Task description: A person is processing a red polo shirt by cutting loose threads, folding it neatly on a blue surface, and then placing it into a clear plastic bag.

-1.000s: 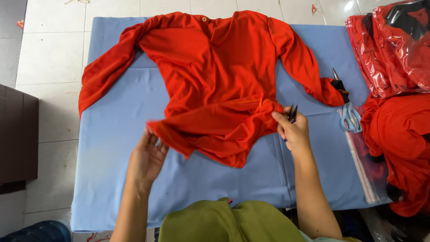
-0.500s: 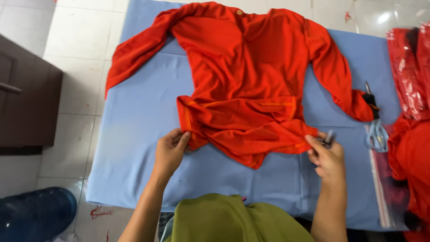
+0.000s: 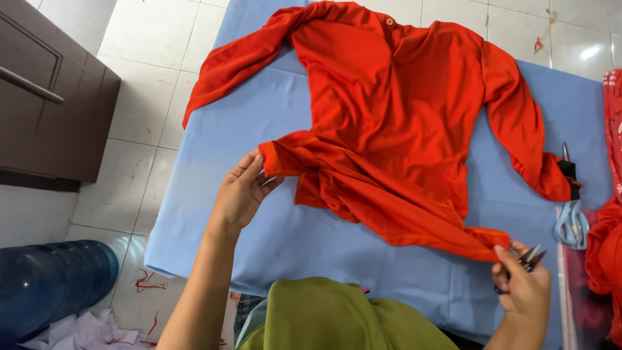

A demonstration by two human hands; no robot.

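A red long-sleeved shirt (image 3: pixel 395 104) lies spread on a table covered in light blue cloth (image 3: pixel 246 149). Its bottom hem is lifted and stretched taut between my hands. My left hand (image 3: pixel 241 191) pinches the left corner of the hem near the table's left side. My right hand (image 3: pixel 526 285) grips the right corner of the hem close to the table's near edge, and also holds small metal thread snips (image 3: pixel 531 256) whose tips poke out above the fingers.
Pale blue-handled scissors (image 3: pixel 571 214) lie at the table's right side, next to more red garments (image 3: pixel 606 253). A dark wooden cabinet (image 3: pixel 52 97) stands at left. A blue water bottle (image 3: pixel 52 285) and red thread scraps lie on the tiled floor.
My hands have drawn apart, pulling the bunched hem out into a taut line. The view has shifted left, bringing the cabinet and water bottle into sight.
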